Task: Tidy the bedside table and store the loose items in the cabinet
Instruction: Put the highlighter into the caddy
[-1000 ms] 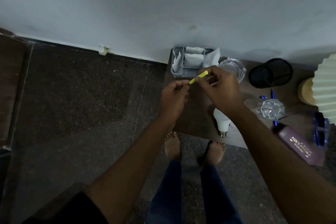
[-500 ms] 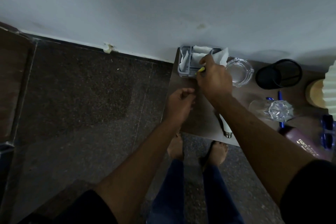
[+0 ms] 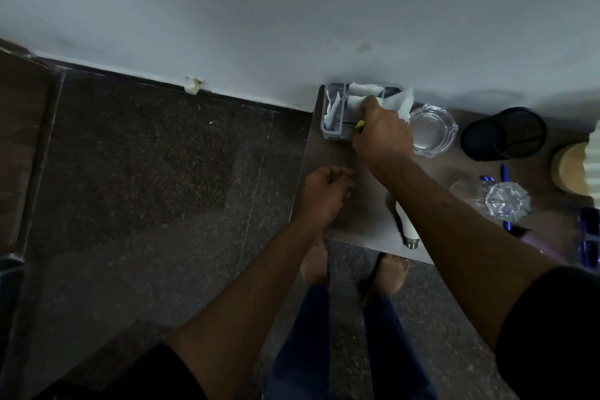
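While right hand (image 3: 381, 136) pinches yellow marker (image 3: 359, 124) at organizer (image 3: 329, 132) | left hand (image 3: 324, 195) apart, curled

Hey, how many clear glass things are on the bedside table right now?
2: an ashtray by the wall, just right of the right hand, and a tumbler lying across blue pens. The right forearm may hide more.

Before me: brown bedside table (image 3: 454, 166); on it grey organiser (image 3: 334, 131), glass ashtray (image 3: 433, 133), black mesh cup (image 3: 503, 136), bulb (image 3: 407, 230), blue pens (image 3: 504, 170).
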